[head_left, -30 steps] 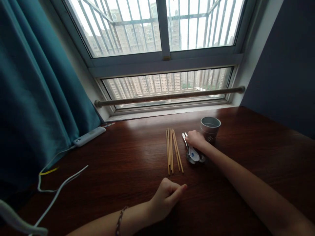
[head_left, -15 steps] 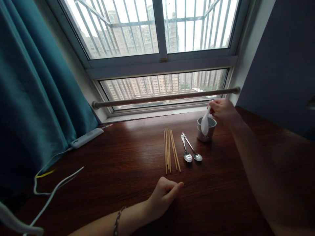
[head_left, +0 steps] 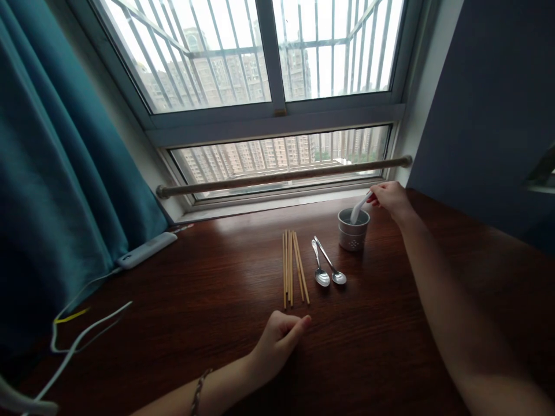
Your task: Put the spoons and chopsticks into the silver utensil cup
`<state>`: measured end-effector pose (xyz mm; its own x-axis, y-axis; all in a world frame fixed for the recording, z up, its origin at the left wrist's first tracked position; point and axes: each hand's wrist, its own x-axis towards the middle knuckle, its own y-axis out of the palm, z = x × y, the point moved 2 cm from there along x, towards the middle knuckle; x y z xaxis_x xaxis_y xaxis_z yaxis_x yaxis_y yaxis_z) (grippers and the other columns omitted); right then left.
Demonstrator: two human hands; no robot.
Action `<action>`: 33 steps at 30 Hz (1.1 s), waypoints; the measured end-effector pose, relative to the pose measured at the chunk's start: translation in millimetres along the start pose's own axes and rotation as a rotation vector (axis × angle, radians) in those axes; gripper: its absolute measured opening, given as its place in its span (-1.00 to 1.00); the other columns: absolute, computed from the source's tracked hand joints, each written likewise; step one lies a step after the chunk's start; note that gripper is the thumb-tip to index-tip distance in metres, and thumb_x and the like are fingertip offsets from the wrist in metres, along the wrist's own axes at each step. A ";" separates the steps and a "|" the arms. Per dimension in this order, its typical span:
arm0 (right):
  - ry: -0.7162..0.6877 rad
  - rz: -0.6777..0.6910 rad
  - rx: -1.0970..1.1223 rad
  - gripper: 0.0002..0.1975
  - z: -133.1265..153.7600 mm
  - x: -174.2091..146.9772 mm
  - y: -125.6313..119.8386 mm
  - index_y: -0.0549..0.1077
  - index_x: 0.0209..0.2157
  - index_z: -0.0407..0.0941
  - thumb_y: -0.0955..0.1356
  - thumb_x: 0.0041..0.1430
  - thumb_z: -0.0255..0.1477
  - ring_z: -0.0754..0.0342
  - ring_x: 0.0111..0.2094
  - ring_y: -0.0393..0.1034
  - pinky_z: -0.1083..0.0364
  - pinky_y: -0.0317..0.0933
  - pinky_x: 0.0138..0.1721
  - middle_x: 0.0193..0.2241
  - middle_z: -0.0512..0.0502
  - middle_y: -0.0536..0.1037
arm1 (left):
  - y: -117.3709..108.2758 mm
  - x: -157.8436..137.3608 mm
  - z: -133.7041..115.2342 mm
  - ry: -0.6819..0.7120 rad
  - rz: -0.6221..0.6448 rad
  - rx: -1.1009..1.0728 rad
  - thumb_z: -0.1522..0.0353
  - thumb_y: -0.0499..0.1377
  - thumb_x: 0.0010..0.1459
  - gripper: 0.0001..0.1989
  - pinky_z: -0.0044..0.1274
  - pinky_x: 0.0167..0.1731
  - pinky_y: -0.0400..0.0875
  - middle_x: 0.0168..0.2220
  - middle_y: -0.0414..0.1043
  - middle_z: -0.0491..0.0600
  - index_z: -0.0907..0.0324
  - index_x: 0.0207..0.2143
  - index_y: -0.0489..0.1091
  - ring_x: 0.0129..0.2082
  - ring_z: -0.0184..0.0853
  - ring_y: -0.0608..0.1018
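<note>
My right hand (head_left: 389, 197) pinches the handle of a white soup spoon (head_left: 356, 214), whose bowl end dips into the mouth of a grey holder (head_left: 352, 237) with small holes. The holder stands upright on the table. Left of it lie two metal spoons, one with a patterned handle (head_left: 321, 277) and one with a plain slim handle (head_left: 339, 278). Several wooden chopsticks (head_left: 289, 268) rest side by side, left of the spoons. Below their near ends, my left hand (head_left: 277, 341) is curled closed on the table, with nothing seen in it.
A dark wooden table (head_left: 225, 277) carries everything. At the left are a white power strip (head_left: 147, 250), white cables (head_left: 87, 332) and a teal curtain (head_left: 73, 144). Behind the table a horizontal rail (head_left: 281, 175) crosses the window.
The white spoon has gone from hanging in front of the holder to having its bowl end inside the opening. My left hand stays closed near the chopsticks. The view has shifted slightly.
</note>
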<state>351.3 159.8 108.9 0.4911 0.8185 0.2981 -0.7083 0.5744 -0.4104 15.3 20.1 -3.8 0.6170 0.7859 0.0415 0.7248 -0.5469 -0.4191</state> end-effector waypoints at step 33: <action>0.039 0.167 -0.488 -0.86 -19.7 7.1 7.3 0.51 -0.57 -0.13 0.48 -0.29 -0.40 0.01 -0.43 0.37 0.17 0.16 -0.47 -0.61 -0.07 0.45 | -41.4 181.2 -11.1 -0.319 0.037 0.714 0.23 0.26 -0.21 -0.66 -0.55 -0.60 0.22 -0.69 0.36 0.07 0.26 -0.79 0.27 -0.63 -0.28 0.43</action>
<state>359.6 170.1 91.0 0.4167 0.8939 0.1652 -0.4642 0.3655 -0.8068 100.5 181.9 31.1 0.4403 0.8750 -0.2013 0.2659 -0.3412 -0.9016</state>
